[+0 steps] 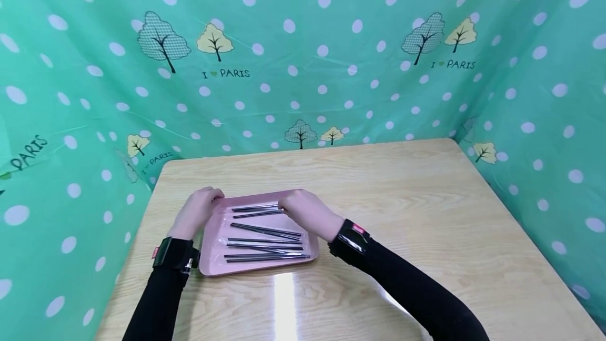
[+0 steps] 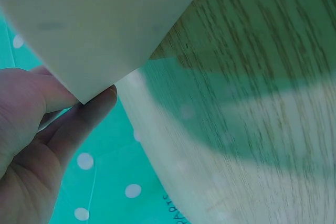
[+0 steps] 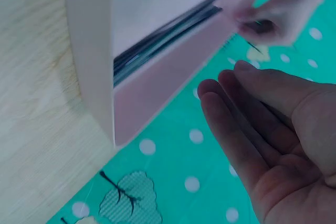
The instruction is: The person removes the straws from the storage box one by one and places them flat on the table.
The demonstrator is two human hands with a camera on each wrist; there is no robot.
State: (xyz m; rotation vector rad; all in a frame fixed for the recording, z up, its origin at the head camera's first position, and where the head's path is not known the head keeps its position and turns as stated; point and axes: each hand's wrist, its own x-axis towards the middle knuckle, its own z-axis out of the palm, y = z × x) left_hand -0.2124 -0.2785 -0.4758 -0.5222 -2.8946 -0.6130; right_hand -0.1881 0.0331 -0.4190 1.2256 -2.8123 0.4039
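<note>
A pink tray (image 1: 215,267) lies on the left part of the table, holding several slim metal chopsticks (image 1: 265,230) placed roughly crosswise, some crossing at a slant. At its far left corner, my left hand (image 1: 196,212) pinches the rim; the left wrist view has thumb and fingers (image 2: 97,111) on either side of the tray corner (image 2: 86,85). Over the tray's far right part hovers my right hand (image 1: 307,214), covering the ends of the far chopsticks. In the right wrist view that hand (image 3: 278,135) has loosely bent fingers and nothing in its grasp, beside the tray wall (image 3: 92,66).
The wood-grain table (image 1: 402,214) extends to the right and toward the front. A green polka-dot cloth (image 1: 303,88) with printed trees hangs along the back and both sides. A bright light reflection (image 1: 284,304) shows on the tabletop in front of the tray.
</note>
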